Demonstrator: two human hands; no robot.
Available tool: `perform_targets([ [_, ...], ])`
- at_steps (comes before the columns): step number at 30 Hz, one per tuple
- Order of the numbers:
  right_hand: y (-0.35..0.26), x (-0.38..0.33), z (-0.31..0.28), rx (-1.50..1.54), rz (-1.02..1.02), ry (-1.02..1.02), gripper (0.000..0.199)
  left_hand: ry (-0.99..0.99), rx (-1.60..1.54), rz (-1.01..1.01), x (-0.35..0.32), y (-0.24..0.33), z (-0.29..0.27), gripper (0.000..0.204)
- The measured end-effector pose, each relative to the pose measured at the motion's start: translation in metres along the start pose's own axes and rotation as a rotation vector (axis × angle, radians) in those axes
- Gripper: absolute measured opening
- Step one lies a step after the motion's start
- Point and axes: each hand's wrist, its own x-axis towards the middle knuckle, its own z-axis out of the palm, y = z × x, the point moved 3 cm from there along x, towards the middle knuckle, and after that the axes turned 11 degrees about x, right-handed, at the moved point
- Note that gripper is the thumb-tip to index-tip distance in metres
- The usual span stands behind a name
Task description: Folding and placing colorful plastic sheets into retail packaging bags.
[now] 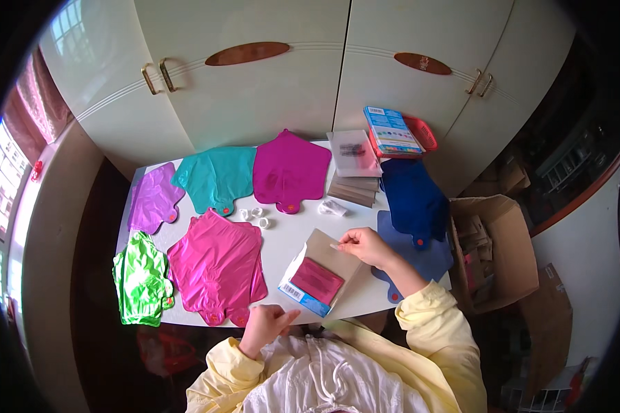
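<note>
I think I am packing: my right hand [364, 244] pinches the flap of the clear packet [322, 272] lying on the tabletop [282, 241], a pink foil piece [317, 281] inside. My left hand [265, 323] is loosely closed, empty. Sealing needs steady pressing.

A single head-worn fisheye view looks steeply down from above the person's chest onto a white table [293, 237], facing forward toward cream cupboard doors [269, 82] at the top. The person's forearms enter from the lower edge, close to the lens. Straight edges bow near the dark round rim; a window [3, 186] curves at far left
</note>
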Motion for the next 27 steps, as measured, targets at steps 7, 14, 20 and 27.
perform_targets([
  [7, -0.008, 0.03, 0.025, -0.46, -0.132, -0.012, 0.018, 0.339, 0.795, 0.85, 0.006, 0.044, -0.008, 0.031],
  [14, -0.018, 0.035, 0.037, -0.944, -0.676, 0.143, 0.016, 0.38, 0.883, 0.877, 0.006, 0.035, 0.008, 0.028],
  [20, -0.037, 0.086, -0.068, -0.989, -0.383, 0.418, 0.015, 0.408, 0.873, 0.844, 0.007, 0.042, 0.014, 0.032],
  [27, -0.016, 0.109, -0.099, -1.146, -0.3, 0.312, 0.015, 0.406, 0.846, 0.791, 0.01, 0.04, 0.019, 0.031],
])
